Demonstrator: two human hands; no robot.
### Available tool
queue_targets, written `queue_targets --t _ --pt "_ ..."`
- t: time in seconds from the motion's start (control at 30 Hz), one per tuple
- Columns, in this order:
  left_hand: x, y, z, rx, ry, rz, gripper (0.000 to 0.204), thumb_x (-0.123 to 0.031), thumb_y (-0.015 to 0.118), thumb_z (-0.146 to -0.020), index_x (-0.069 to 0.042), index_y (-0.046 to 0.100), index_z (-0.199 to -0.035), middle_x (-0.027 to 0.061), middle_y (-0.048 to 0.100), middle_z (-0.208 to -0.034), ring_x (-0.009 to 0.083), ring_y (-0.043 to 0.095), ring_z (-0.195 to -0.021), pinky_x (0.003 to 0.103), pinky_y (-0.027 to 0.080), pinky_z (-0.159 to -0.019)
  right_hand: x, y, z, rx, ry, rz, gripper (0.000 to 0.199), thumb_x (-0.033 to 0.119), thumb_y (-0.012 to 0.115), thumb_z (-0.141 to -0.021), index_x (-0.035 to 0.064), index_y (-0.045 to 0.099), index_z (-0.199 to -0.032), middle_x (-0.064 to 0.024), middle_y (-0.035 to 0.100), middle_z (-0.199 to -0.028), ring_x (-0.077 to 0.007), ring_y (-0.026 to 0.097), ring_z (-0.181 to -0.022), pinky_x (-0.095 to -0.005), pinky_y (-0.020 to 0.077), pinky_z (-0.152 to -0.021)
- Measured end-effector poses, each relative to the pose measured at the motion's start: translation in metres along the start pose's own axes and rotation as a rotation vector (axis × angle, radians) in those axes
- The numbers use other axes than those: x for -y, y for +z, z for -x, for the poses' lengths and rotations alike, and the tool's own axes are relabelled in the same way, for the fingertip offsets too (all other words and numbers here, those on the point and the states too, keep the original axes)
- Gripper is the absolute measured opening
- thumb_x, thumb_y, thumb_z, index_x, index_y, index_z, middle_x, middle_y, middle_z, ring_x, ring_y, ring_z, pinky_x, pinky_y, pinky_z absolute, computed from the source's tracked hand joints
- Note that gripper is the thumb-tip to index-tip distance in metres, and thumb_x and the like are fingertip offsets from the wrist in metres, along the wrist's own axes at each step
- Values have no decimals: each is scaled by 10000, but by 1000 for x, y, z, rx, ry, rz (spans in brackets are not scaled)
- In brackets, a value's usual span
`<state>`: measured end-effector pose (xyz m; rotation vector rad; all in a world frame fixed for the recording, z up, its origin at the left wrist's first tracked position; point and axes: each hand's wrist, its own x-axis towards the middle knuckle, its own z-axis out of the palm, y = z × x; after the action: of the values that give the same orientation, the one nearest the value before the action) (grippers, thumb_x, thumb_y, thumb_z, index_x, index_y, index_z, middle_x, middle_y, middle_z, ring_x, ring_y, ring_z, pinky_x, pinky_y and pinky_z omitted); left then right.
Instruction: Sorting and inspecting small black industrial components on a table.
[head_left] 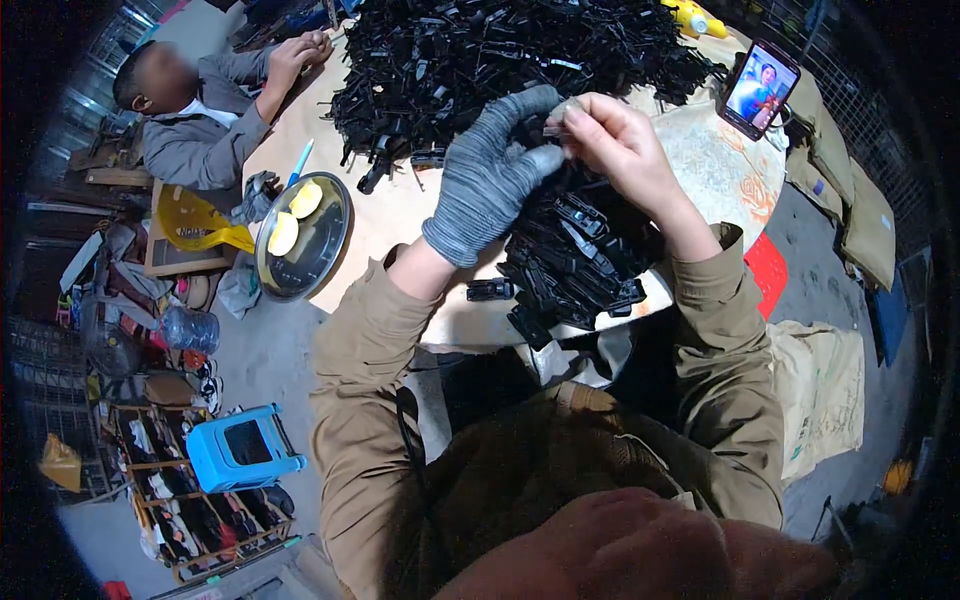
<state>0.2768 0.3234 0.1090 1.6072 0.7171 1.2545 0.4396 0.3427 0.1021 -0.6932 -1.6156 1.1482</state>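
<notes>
A: In the head view, how many things do you count?

B: Two heaps of small black plastic clips (570,255), one round metal tray (325,245) at 9 o'clock with two yellow pieces, one phone (758,88) at 2 o'clock.

A: And the hands?

B: The left hand in a grey knitted glove (490,180) and the bare right hand (615,140) meet above the near heap, both pinching one small pale part (562,112), wrists raised.

Gloved left hand (492,175) and bare right hand (612,140) pinch one small black part (548,128) together above the black parts pile (500,50) (a phone (759,88) stands propped nearby).
</notes>
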Motion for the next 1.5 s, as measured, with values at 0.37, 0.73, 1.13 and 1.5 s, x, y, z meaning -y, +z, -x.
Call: queue_targets --t 0.37,0.73,1.13,1.5 --pt "-2 -7 1 -58 36 -130 335 -72 661 -719 -12 550 -1029 59 585 -957 108 547 -841 234 472 -740 5 6 3 55 -33 199 218 181 527 -854 10 564 -723 27 516 -584 -35 440 -544 -196 359 -505" --pt "-1 -2 6 -120 280 -431 254 -79 656 -740 -17 587 -977 57 613 -912 116 566 -815 248 454 -762 4 3 3 96 14 219 202 192 513 -870 31 547 -752 46 496 -605 -22 426 -548 -172 344 -516" --pt "8 -5 7 393 426 -712 442 -315 630 -740 -98 557 -1118 77 610 -955 234 578 -833 301 462 -769 -34 -70 -36 -324 -179 797 213 128 635 -746 31 617 -935 -69 639 -820 -119 604 -704 -236 481 -635" --pt "17 -22 -1 -104 138 -67 397 -179 534 -842 -56 426 -1204 82 576 -978 77 554 -653 181 443 -553 -60 -63 -56 60 -351 1395 223 104 603 -674 109 605 -897 -101 554 -772 -308 575 -736 -400 466 -614"
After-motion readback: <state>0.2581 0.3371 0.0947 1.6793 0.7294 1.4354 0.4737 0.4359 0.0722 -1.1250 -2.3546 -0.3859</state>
